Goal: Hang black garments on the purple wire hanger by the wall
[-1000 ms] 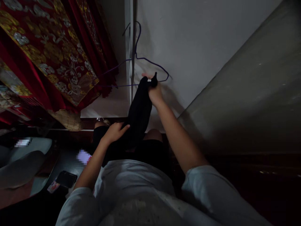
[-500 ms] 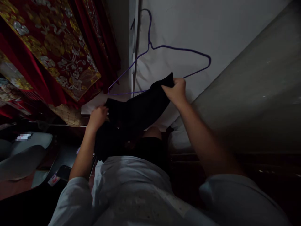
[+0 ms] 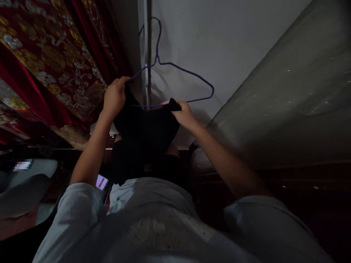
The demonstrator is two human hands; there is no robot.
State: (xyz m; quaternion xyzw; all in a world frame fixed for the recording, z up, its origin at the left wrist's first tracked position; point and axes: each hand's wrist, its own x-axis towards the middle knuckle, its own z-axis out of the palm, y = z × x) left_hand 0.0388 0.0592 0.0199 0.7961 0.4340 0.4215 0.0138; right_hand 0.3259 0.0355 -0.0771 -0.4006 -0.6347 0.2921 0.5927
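1. Pale wall [image 3: 233, 36]: it backs the hanger. I find the most room for moving above and to the right of the hanger.
2. Grey surface [image 3: 287, 91], right: its slanting edge drops toward the right forearm and limits that side low down.
3. Embroidered red cloth [image 3: 49, 58], left: it hangs just beside the left hand. I rate this the tightest side.
4. Black garment [image 3: 148, 128]: spread between both hands, below the hanger's shoulders and in front of the lap. I judge the step in hand to be bringing its upper edge onto the hanger.
5. Purple hanger [image 3: 157, 56]: its right end stands free of fabric; its left end is hidden. I cannot tell whether the lower bar runs inside the garment, nor what the hook rests on. In my judgement the next move calls for a steady frame and slack cloth at the right.
6. Left hand [image 3: 114, 96]: fingers curled closely on the garment's upper corner, beside the hanger's left shoulder.
7. Right hand [image 3: 184, 114]: thumb and fingers pinch the garment's other corner, near the lower bar.
8. Lit phone [image 3: 101, 182]: beside the left forearm, well apart from the garment's upper edge.
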